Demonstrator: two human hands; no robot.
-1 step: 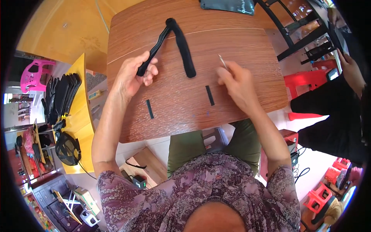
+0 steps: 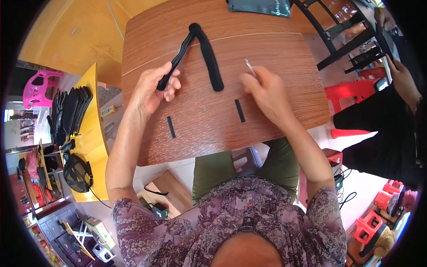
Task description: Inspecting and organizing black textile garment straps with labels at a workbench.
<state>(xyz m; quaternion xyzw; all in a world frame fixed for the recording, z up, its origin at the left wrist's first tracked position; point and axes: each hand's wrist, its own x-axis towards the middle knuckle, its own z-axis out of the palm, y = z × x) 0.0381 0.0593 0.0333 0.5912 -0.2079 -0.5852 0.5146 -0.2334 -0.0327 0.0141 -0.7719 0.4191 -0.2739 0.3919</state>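
My left hand [image 2: 151,86] grips one end of a long black fabric strap [image 2: 210,60], thumb on top and fingers curled beneath. The strap bends sharply at its far end, and its other length runs back toward me over the brown wooden table [image 2: 267,44]. Between the thumb and fingers of my right hand [image 2: 271,91] is a slim, pale, pointed tool [image 2: 250,66], its tip angled away from me; its exact kind is unclear. Two short dark strips lie flat on the table: a left one [image 2: 171,127] near my left wrist and a right one [image 2: 239,111] beside my right hand.
A dark flat pouch [image 2: 260,6] lies at the table's far edge. At left, a yellow bench [image 2: 98,147] bears a stack of black pieces [image 2: 75,109] and a black mesh cap [image 2: 78,172]. Another person's hand [image 2: 404,80] and red stools [image 2: 367,224] are at right.
My right hand has shifted slightly left, and the pointed tool has moved left and away from me with it. My left hand keeps its hold on the strap.
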